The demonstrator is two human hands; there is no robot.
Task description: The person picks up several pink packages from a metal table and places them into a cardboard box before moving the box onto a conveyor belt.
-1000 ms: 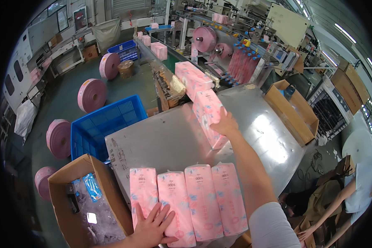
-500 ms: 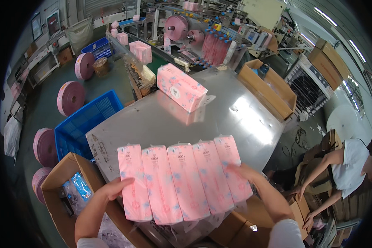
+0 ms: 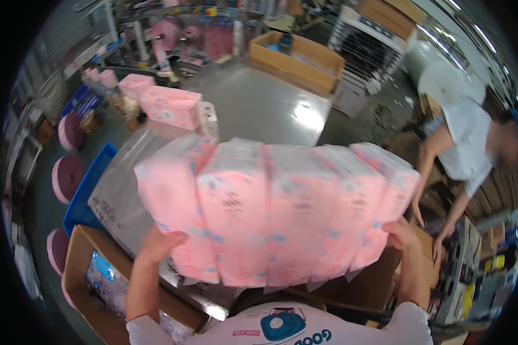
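A row of several pink tissue packs (image 3: 296, 213), wrapped in clear-ended film with blue floral prints, is squeezed together between my hands. My left hand (image 3: 164, 244) grips the outer left pack, thumb on its front. At the opposite end my right hand (image 3: 403, 233) presses the last pack, its fingers partly hidden behind it. The row is held up above the near edge of the metal table (image 3: 236, 98), tilted and slightly blurred. Another pink tissue pack (image 3: 172, 108) lies on the table's far left, with one more pack (image 3: 137, 85) just behind it.
An open carton (image 3: 77, 256) with clear film bags stands at lower left, beside a blue crate (image 3: 75, 207). Pink rolls (image 3: 68, 179) stand on the floor left. Another open carton (image 3: 371, 282) is below the packs at right. A co-worker (image 3: 460, 144) bends over boxes at right.
The row of packs has been raised off the table side and tipped, so its ends show. My view has swung to the right. Another pack has come up behind the one on the table.
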